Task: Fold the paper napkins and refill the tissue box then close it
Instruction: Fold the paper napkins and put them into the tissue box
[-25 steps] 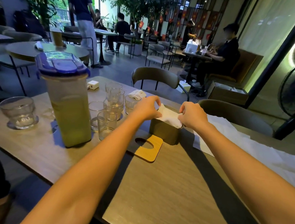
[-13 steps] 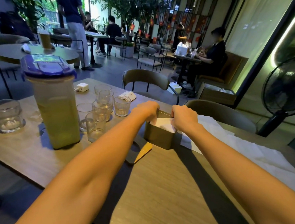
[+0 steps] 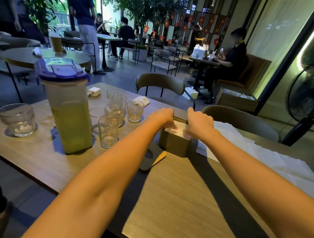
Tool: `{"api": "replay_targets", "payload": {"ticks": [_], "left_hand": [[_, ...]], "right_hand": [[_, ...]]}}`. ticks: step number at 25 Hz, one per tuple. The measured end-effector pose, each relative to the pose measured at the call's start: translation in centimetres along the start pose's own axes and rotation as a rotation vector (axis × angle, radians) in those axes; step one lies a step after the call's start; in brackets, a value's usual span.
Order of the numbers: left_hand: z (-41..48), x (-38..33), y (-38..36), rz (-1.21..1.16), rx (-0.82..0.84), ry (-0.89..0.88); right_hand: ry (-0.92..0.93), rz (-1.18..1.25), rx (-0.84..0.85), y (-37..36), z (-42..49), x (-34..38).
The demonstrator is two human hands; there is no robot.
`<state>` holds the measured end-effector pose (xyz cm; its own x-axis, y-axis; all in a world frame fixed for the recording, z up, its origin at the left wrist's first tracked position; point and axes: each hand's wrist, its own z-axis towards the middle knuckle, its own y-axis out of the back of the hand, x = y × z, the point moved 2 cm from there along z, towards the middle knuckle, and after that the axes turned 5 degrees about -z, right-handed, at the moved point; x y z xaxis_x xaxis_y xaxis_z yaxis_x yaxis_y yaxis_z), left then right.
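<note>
Both hands, left [image 3: 163, 116] and right [image 3: 199, 123], dip fingertips into the open tissue box [image 3: 173, 144] mid-table [image 3: 174, 199], on the white napkins [image 3: 179, 130]. Too blurry to tell pressing from pinching. Slotted lid [image 3: 152, 159] lies just left; loose napkin sheets [image 3: 243, 147] right; pitcher [image 3: 69, 115] and glasses [image 3: 114, 115] farther left.
</note>
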<state>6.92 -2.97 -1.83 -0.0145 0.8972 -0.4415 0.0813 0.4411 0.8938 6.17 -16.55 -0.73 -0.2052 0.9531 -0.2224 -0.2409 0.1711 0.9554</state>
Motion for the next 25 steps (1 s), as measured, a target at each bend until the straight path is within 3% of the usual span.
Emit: {"api": "replay_targets", "payload": {"ticks": [5,12,17,25], "left_hand": [[-0.9,0.3,0.0,-0.033,0.122,0.106],[-1.6,-0.1,0.5,-0.021,0.141,0.144],[-1.6,0.0,-0.5,-0.202,0.196,0.223],[-1.3,-2.3,-2.3,0.101,0.119,0.149]], "right_hand": [[-0.099,0.067,-0.031,-0.6,-0.3,-0.9],[-0.257,0.573,0.178,-2.5,0.7,-2.4],[-0.195,0.535,0.220,-2.3,0.4,-3.0],[-0.125,0.480,0.361,-2.1,-0.9,-4.6]]}}
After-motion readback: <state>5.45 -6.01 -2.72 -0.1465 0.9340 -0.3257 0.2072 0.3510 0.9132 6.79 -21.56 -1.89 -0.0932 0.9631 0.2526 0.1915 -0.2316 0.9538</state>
